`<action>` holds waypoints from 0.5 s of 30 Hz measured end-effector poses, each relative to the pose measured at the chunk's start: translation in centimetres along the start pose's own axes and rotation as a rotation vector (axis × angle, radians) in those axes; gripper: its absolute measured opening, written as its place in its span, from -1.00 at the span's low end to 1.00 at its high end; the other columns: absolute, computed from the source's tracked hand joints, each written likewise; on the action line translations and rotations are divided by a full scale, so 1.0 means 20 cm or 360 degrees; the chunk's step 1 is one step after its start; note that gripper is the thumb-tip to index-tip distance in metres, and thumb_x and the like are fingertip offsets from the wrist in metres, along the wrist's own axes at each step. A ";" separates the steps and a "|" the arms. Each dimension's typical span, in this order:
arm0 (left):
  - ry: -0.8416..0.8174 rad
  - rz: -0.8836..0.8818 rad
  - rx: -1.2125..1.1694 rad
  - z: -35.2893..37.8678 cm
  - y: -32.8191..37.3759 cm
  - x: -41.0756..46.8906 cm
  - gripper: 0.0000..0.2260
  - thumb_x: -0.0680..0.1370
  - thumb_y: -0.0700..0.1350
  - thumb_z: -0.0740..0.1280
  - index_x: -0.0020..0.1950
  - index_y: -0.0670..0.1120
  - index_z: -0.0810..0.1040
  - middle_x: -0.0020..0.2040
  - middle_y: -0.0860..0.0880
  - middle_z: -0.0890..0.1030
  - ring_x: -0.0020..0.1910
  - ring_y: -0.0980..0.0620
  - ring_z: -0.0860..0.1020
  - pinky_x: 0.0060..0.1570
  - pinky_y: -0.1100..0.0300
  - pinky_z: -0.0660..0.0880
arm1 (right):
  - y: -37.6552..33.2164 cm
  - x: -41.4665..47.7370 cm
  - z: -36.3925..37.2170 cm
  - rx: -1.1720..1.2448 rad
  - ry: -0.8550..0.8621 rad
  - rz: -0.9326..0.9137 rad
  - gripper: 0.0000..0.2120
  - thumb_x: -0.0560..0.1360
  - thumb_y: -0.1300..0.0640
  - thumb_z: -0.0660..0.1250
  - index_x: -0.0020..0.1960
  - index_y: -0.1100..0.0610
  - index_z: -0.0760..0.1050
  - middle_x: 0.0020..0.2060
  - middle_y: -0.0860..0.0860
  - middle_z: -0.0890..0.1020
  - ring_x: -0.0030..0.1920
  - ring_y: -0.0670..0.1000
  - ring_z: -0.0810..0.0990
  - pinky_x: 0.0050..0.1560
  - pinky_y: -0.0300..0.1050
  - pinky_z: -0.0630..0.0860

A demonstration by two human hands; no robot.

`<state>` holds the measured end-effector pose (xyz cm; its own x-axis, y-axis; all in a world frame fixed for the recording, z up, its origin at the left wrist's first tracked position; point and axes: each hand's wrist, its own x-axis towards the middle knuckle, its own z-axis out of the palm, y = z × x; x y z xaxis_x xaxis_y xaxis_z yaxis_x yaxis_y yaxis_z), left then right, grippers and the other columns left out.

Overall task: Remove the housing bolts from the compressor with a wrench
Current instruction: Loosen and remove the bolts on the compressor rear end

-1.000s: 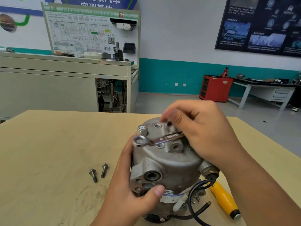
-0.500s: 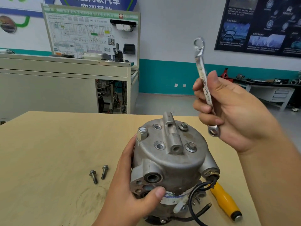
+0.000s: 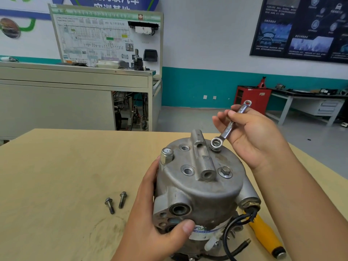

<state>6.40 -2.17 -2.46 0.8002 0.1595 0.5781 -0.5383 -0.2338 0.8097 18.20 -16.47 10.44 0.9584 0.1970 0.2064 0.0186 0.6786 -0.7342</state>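
Half a second before, we had held the wrench (image 3: 228,127) upright above the housing. Now it was down and tilted, its lower ring end over the rear right bolt (image 3: 216,143). Our right hand (image 3: 252,136) pinched the wrench's shank between thumb and curled fingers. Our left hand (image 3: 150,223) gripped the compressor (image 3: 199,194) by its left flank, thumb pressed on the port block. The compressor stood on end on the table (image 3: 56,176), grey and grimy, the front right bolt (image 3: 225,171) seated, two loose bolts (image 3: 109,205) lying just left.
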 end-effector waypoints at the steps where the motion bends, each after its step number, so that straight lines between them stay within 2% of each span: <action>1: -0.0003 0.0004 -0.0010 0.00 0.00 0.00 -0.22 0.17 0.27 0.48 0.33 0.49 0.21 0.40 0.26 0.39 0.36 0.21 0.40 0.17 0.45 0.35 | 0.00 0.00 0.00 0.0004 0.0013 0.0009 -0.81 0.58 0.44 0.07 -0.13 0.25 0.35 -0.25 0.15 0.46 -0.50 -0.04 0.60 -0.37 -0.16 0.60; 3: -0.0001 -0.0016 -0.0008 0.00 0.00 0.00 -0.21 0.16 0.32 0.48 0.32 0.50 0.21 0.39 0.26 0.39 0.36 0.21 0.40 0.16 0.45 0.35 | -0.01 0.01 0.00 0.0059 0.0034 0.0038 -0.80 0.59 0.42 0.07 -0.14 0.24 0.37 -0.29 0.14 0.49 -0.51 -0.06 0.57 -0.40 -0.21 0.58; 7: -0.0001 -0.0032 -0.0010 0.00 -0.01 -0.01 -0.23 0.17 0.19 0.45 0.30 0.52 0.21 0.38 0.28 0.40 0.35 0.22 0.41 0.14 0.47 0.36 | -0.04 0.02 0.00 0.0447 -0.0038 0.0173 -0.75 0.63 0.21 0.08 -0.17 0.22 0.43 -0.44 0.03 0.45 -0.50 -0.12 0.40 -0.49 -0.34 0.43; 10: -0.0013 -0.0021 -0.0018 0.00 0.00 -0.01 -0.22 0.17 0.17 0.45 0.32 0.50 0.21 0.39 0.24 0.40 0.35 0.20 0.42 0.16 0.44 0.36 | -0.06 0.04 -0.01 0.0519 -0.0134 0.0174 -0.62 0.64 0.03 0.02 -0.29 0.13 0.37 -0.53 -0.06 0.30 -0.55 -0.12 0.25 -0.56 -0.32 0.26; 13: -0.0022 -0.0016 -0.0018 0.00 0.01 0.00 -0.21 0.17 0.21 0.47 0.33 0.48 0.21 0.40 0.23 0.40 0.36 0.20 0.41 0.18 0.43 0.36 | -0.07 0.05 -0.01 0.0666 -0.0216 0.0217 -0.45 0.62 -0.14 -0.03 -0.43 0.14 0.30 -0.56 -0.06 0.21 -0.59 -0.10 0.18 -0.59 -0.30 0.19; 15: -0.0011 -0.0014 -0.0002 0.00 0.01 0.00 -0.21 0.17 0.26 0.48 0.33 0.49 0.21 0.39 0.24 0.40 0.35 0.21 0.41 0.17 0.44 0.36 | -0.06 0.06 -0.01 0.0770 -0.0247 0.0259 -0.41 0.60 -0.21 -0.02 -0.46 0.13 0.25 -0.58 -0.05 0.19 -0.62 -0.09 0.17 -0.62 -0.28 0.16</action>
<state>6.20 -2.22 -2.33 0.8069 0.1549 0.5700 -0.5314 -0.2313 0.8150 19.45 -17.28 11.41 0.8840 0.4044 0.2347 -0.2955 0.8722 -0.3899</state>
